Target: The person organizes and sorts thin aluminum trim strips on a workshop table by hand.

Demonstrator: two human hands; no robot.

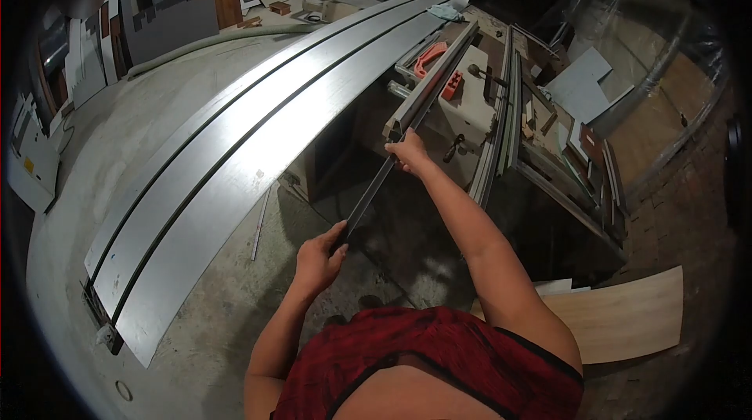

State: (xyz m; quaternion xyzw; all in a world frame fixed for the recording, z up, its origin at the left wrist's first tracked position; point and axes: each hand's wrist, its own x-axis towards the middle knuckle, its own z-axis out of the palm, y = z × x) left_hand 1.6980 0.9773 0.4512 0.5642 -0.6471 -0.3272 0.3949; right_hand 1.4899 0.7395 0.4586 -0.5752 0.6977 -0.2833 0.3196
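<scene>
A long, thin dark strip (368, 199) runs slantwise between my two hands and on toward the machine. My left hand (319, 260) is closed on its near end. Farther up the strip, my right hand (410, 152) grips it beside the end of a long metal rail (431, 85). The rail lies along the machine's light bed (478, 110). A red-orange handle-like piece (430, 58) and a small red block (452, 85) sit on either side of the rail.
A long silvery sliding table (235, 153) with two dark grooves stretches across the left. Wooden sheet (627, 314) lies at the lower right. Panels (174, 28) lean at the back left. A side frame (568, 185) holds offcuts. A cloth (445, 12) rests at the table's far end.
</scene>
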